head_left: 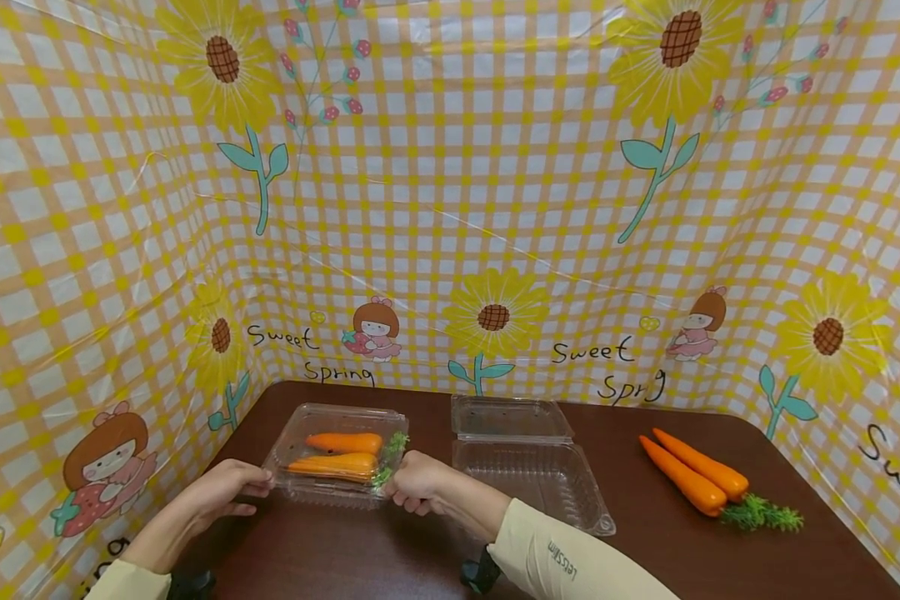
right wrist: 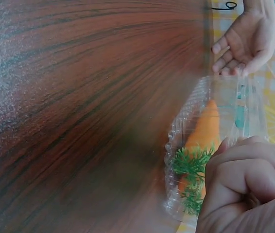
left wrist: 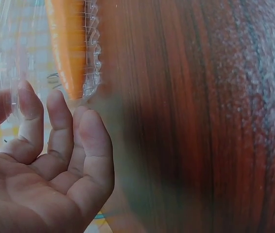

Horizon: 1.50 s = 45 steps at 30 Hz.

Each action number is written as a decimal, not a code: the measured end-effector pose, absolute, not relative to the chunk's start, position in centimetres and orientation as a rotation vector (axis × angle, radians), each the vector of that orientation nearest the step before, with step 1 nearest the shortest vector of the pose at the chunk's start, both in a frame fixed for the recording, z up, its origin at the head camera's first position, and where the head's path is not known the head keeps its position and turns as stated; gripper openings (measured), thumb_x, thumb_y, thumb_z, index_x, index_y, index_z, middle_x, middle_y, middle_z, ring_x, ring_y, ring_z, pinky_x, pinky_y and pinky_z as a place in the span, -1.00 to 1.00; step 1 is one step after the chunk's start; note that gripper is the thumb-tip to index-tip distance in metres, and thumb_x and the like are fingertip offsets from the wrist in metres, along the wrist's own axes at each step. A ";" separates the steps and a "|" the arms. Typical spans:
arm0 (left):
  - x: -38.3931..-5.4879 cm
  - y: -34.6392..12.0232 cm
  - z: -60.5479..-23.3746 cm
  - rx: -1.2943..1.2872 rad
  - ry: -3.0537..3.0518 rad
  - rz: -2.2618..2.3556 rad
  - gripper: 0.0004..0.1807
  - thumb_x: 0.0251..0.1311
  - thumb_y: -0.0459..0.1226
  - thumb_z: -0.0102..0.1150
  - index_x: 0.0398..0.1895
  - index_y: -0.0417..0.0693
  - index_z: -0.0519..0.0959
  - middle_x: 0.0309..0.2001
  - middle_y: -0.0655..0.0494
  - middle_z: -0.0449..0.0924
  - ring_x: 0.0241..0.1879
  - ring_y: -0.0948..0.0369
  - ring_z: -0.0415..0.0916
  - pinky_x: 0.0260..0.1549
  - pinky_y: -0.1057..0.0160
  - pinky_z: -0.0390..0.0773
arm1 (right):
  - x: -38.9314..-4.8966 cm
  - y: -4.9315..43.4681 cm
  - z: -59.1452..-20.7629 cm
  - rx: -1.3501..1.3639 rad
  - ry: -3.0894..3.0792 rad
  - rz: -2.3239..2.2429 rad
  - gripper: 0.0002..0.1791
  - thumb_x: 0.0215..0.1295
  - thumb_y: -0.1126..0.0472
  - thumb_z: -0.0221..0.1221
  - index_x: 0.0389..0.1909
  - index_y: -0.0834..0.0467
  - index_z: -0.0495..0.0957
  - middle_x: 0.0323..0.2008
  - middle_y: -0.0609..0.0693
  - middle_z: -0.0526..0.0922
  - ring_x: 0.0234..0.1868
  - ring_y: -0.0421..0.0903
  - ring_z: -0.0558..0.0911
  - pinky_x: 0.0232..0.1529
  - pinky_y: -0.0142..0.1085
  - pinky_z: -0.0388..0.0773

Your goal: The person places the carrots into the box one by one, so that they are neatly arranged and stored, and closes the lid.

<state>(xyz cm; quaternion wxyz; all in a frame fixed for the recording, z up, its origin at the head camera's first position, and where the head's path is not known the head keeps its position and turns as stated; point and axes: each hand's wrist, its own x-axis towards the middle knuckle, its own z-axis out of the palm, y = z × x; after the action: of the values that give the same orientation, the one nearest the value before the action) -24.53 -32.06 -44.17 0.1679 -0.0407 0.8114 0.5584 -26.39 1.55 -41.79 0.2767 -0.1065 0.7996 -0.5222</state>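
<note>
A clear plastic clamshell container (head_left: 322,496) with orange carrots (head_left: 345,442) in it is at the left of the table, its lid down over them. My left hand (head_left: 221,492) pinches its front left corner between thumb and index finger; the other fingers curve free below, as the left wrist view shows. At the front right corner, my right hand (head_left: 423,483) grips the rim with curled fingers. Green leafy tops (right wrist: 194,162) of the carrots lie inside, right by this hand. The right hand's fingertips are partly hidden in the right wrist view.
A second clear container (head_left: 528,479) lies open behind my right forearm, its lid (head_left: 512,418) folded back toward the wall. Two carrots (head_left: 690,479) with green tops lie on the dark brown table (head_left: 330,554) at the right. Checked, flower-printed cloth (head_left: 450,208) hangs around the table.
</note>
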 end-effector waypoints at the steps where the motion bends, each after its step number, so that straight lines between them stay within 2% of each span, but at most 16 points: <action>1: -24.6 -32.1 -44.1 -0.112 2.310 1.585 -0.64 0.46 -0.18 0.02 -0.09 -0.32 0.67 -0.07 -0.03 0.61 -0.04 0.11 0.56 -0.09 0.01 0.63 | -26.4 1.5 -41.8 -0.289 2.162 -1.395 -0.60 0.37 0.37 0.18 -0.71 0.17 0.40 -0.74 -0.10 0.24 -0.73 -0.23 0.10 -0.68 -0.40 -0.05; 8: -24.7 -32.3 -44.3 -0.086 2.308 1.574 -0.63 0.46 -0.16 0.03 -0.09 -0.31 0.67 -0.06 -0.01 0.59 -0.03 0.11 0.54 -0.09 0.03 0.63 | -25.9 1.5 -41.9 -0.307 2.261 -1.339 -0.54 0.38 0.34 0.20 -0.76 0.14 0.37 -0.75 -0.09 0.24 -0.72 -0.22 0.11 -0.69 -0.39 -0.03; 12: -24.8 -32.3 -44.4 -0.088 2.330 1.574 -0.61 0.46 -0.17 0.02 -0.04 -0.37 0.64 -0.06 -0.05 0.62 -0.03 0.11 0.56 -0.10 0.01 0.63 | -25.9 1.6 -41.9 -0.300 2.242 -1.372 -0.53 0.37 0.32 0.21 -0.77 0.14 0.37 -0.76 -0.11 0.22 -0.73 -0.23 0.08 -0.69 -0.39 -0.03; 19: -24.7 -31.8 -44.1 -0.134 2.385 1.552 -0.56 0.48 -0.16 -0.04 0.04 -0.42 0.59 -0.04 -0.11 0.61 -0.01 0.05 0.55 -0.10 0.01 0.62 | -25.9 2.2 -41.7 -0.317 2.154 -1.439 -0.77 0.30 0.31 0.22 -0.55 0.29 0.57 -0.75 -0.11 0.22 -0.73 -0.23 0.12 -0.70 -0.41 0.00; 24: -24.6 -31.5 -43.7 -0.163 2.425 1.517 -0.52 0.49 -0.15 -0.05 0.12 -0.44 0.55 0.00 -0.18 0.61 0.01 0.00 0.54 -0.10 0.01 0.62 | -25.8 2.7 -41.0 -0.365 2.148 -1.392 -0.66 0.33 0.28 0.19 -0.67 0.19 0.46 -0.76 -0.10 0.24 -0.74 -0.23 0.14 -0.71 -0.42 0.03; 30: -24.4 -31.1 -43.6 -0.200 2.506 1.495 -0.58 0.47 -0.15 -0.02 0.02 -0.38 0.60 -0.05 -0.14 0.64 -0.05 0.04 0.55 -0.16 0.06 0.62 | -25.5 3.9 -39.9 -0.412 2.165 -1.370 -0.60 0.39 0.23 0.18 -0.70 0.13 0.47 -0.77 -0.10 0.28 -0.77 -0.24 0.17 -0.73 -0.43 0.09; 34: -24.1 -30.7 -43.8 -0.214 2.668 1.443 -0.63 0.45 -0.13 0.03 -0.02 -0.29 0.60 -0.05 -0.14 0.59 -0.08 0.03 0.50 -0.23 0.10 0.56 | -25.6 5.0 -39.3 -0.426 2.169 -1.390 -0.72 0.40 0.20 0.21 -0.53 0.22 0.60 -0.77 -0.10 0.30 -0.78 -0.24 0.19 -0.75 -0.44 0.13; 37: -23.8 -30.2 -43.4 -0.233 2.846 1.339 -0.58 0.43 -0.08 0.05 0.07 -0.26 0.55 0.09 -0.24 0.53 -0.01 -0.06 0.49 -0.18 0.04 0.52 | -25.6 6.1 -38.8 -0.455 2.178 -1.401 -0.82 0.39 0.21 0.21 -0.30 0.27 0.66 -0.75 -0.10 0.31 -0.77 -0.24 0.21 -0.74 -0.44 0.14; 41: -23.0 -28.6 -42.4 -0.227 3.054 1.270 -0.57 0.43 -0.11 0.07 0.15 -0.26 0.53 0.17 -0.28 0.43 0.05 -0.11 0.44 -0.13 -0.03 0.46 | -25.6 7.7 -38.1 -0.493 2.215 -1.390 -0.77 0.41 0.21 0.18 -0.08 0.28 0.65 -0.72 -0.10 0.32 -0.75 -0.23 0.20 -0.69 -0.41 0.13; 45: -22.3 -26.2 -41.5 -0.092 3.252 1.327 -0.71 0.42 -0.23 0.10 0.07 -0.20 0.57 0.05 -0.14 0.46 -0.04 -0.02 0.43 -0.15 0.04 0.45 | -25.6 9.7 -37.6 -0.496 2.265 -1.372 -0.69 0.43 0.17 0.16 0.06 0.26 0.62 -0.70 -0.10 0.33 -0.73 -0.22 0.18 -0.65 -0.38 0.12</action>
<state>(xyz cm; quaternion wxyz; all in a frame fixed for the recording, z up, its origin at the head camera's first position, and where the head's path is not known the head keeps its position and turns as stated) -22.29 -26.16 -41.52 -0.1849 -0.0258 0.9096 0.3712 -25.64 9.66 -37.61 0.2220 -0.1794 0.8197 -0.4966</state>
